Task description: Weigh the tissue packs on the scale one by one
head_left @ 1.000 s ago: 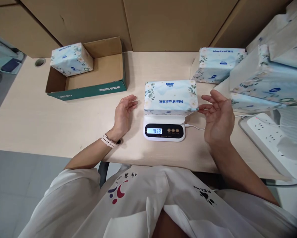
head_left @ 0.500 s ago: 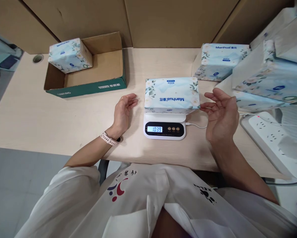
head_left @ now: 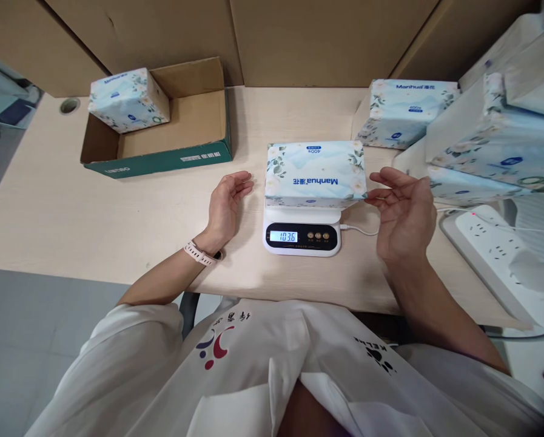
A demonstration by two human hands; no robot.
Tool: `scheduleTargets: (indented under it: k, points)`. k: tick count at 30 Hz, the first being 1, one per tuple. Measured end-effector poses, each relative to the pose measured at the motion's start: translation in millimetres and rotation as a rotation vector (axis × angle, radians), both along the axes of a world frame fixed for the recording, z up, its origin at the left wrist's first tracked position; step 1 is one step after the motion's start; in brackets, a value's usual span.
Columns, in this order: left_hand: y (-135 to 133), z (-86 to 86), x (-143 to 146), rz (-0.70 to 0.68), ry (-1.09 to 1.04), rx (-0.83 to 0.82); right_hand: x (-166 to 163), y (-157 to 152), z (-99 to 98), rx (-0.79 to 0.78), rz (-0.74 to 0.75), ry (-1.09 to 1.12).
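A light blue, flower-printed tissue pack (head_left: 316, 170) lies on a white digital kitchen scale (head_left: 301, 250). The lit display of the scale reads 103.6. My left hand (head_left: 225, 206) rests on the table to the left of the pack, apart from it, with fingers loosely curved and nothing in them. On the other side, my right hand (head_left: 403, 212) is open, palm turned up, its fingertips close to the pack's right end. Whether those fingertips touch the pack I cannot tell.
A green cardboard box (head_left: 162, 162) at the back left holds one tissue pack (head_left: 130, 100). Several more packs (head_left: 410, 112) are stacked at the right. A white power strip (head_left: 494, 255) lies at the right edge, and a white cable (head_left: 362, 230) runs from the scale.
The scale's reading has gone from 103.9 to 103.6. My right hand's fingers have shifted very slightly; the pack and my left hand stay in place.
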State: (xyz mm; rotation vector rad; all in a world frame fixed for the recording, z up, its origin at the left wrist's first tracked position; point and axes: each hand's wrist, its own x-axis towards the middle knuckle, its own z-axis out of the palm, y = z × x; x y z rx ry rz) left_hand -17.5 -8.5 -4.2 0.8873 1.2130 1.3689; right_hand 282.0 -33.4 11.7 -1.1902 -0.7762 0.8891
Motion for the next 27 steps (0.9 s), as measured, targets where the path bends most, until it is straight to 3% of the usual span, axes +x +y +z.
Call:
scheduleTargets:
  k: [27]
  points:
    - [3.1,-5.1,-2.4,-0.017,0.003,0.01,-3.0,-3.3,3.5,-0.023,0.047,-0.072]
